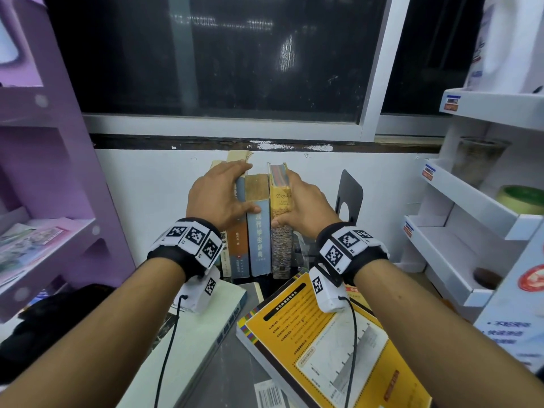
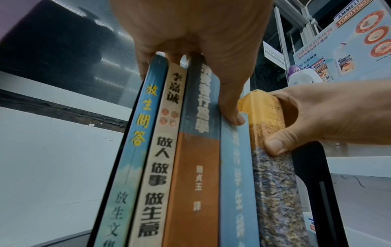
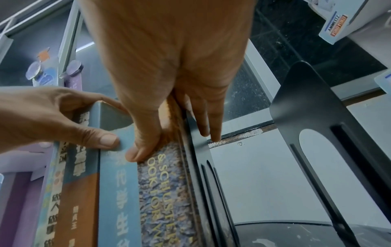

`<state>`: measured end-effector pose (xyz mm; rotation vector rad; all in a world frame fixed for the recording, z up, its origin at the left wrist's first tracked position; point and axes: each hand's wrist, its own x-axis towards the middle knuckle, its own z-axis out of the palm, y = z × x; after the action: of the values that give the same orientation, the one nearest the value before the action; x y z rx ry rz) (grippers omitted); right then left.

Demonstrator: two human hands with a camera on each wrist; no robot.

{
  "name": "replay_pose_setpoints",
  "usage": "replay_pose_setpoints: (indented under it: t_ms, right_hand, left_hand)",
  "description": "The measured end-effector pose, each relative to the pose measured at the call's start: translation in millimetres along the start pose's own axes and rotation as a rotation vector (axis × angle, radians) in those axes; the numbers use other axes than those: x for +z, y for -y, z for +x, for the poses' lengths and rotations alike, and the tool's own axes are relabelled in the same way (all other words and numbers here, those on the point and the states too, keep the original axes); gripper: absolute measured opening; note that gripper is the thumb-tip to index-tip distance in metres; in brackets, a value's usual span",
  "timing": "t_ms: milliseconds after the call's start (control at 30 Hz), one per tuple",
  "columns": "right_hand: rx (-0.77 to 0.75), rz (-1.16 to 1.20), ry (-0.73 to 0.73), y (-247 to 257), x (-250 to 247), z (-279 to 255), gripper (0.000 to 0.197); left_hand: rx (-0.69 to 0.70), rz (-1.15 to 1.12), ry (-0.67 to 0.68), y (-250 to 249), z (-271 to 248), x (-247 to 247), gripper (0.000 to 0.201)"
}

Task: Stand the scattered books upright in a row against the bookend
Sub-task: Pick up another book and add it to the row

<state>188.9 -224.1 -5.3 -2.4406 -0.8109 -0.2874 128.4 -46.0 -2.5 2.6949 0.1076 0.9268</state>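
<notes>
Several books stand upright in a row by the back wall. My left hand (image 1: 243, 188) reaches over the tops of the left ones, with its thumb on the pale blue spine (image 1: 259, 240). My right hand (image 1: 284, 198) pinches the end book, yellow above and mottled below (image 1: 282, 251), thumb on the spine and fingers along its right cover. A black bookend (image 3: 203, 158) stands against that cover. A second black bookend (image 1: 350, 195) stands apart to the right. A yellow book (image 1: 332, 343) and a white book (image 1: 191, 334) lie flat in front.
A purple shelf unit (image 1: 44, 172) stands at the left, with a black bag (image 1: 59, 319) below it. At the right, white display shelves (image 1: 471, 201) hold a green tape roll (image 1: 521, 198). A dark window sits above the wall.
</notes>
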Motion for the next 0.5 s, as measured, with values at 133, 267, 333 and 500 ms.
replay_pose_setpoints:
  t_ms: [133,267,333,500]
  right_hand:
    - [0.013,0.018,-0.009,-4,2,4,0.092]
    - [0.027,0.031,-0.018,-6,4,9,0.091]
    - [0.030,0.039,-0.018,-7,5,11,0.092]
    - [0.030,0.038,-0.030,-7,6,13,0.094]
  left_hand:
    - [0.022,0.000,-0.004,3,0,-1,0.087]
    - [0.032,-0.032,-0.023,5,-1,0,0.088]
    - [0.033,-0.048,-0.022,7,-1,0,0.088]
    - [0.030,-0.087,-0.022,7,0,2,0.086]
